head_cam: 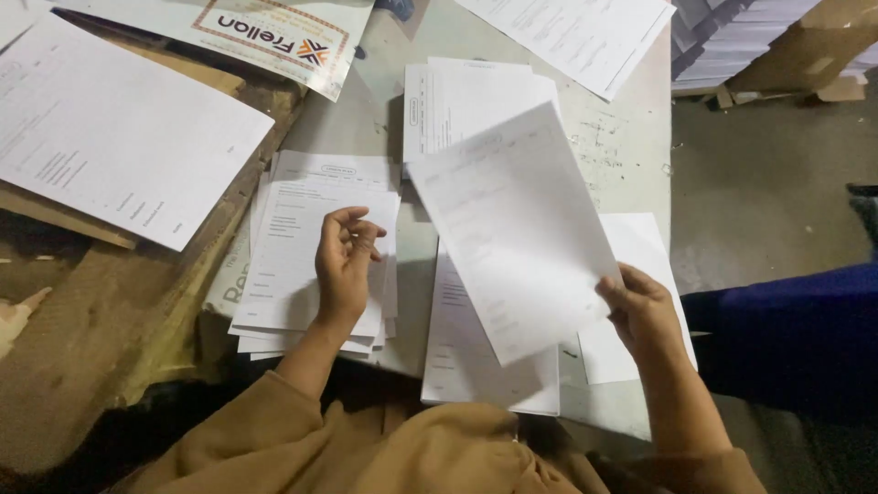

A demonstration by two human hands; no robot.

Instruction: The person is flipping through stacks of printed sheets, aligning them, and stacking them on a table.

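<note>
White paper sheet (512,233), single, printed form, held up off the counter (622,137) above the stacks and tilted.
Handling, as judged: very light, thin and limp; it bows under its own weight, creases easily, and slides readily over other sheets. Best taken at a corner or edge, pinched lightly.

Right hand (645,311): its grip is closed in a pinch on the sheet's lower right edge, thumb on top, fingers behind the paper and mostly hidden.

Left hand (346,265): holds nothing; fingers loosely curled, half closed, hovering over or lightly resting on the left stack (311,265). Whether it touches cannot be told.

Left stack: printed forms, fanned unevenly, lying on the counter's left part.
Middle stack (485,384): squarer pile directly under the lifted sheet, at the near edge.
Far stack (457,101): further pile beyond the lifted sheet.
Blank sheet (645,242): lies flat just behind the right hand.
Large sheets (119,128): spread on brown cardboard to the left.
</note>
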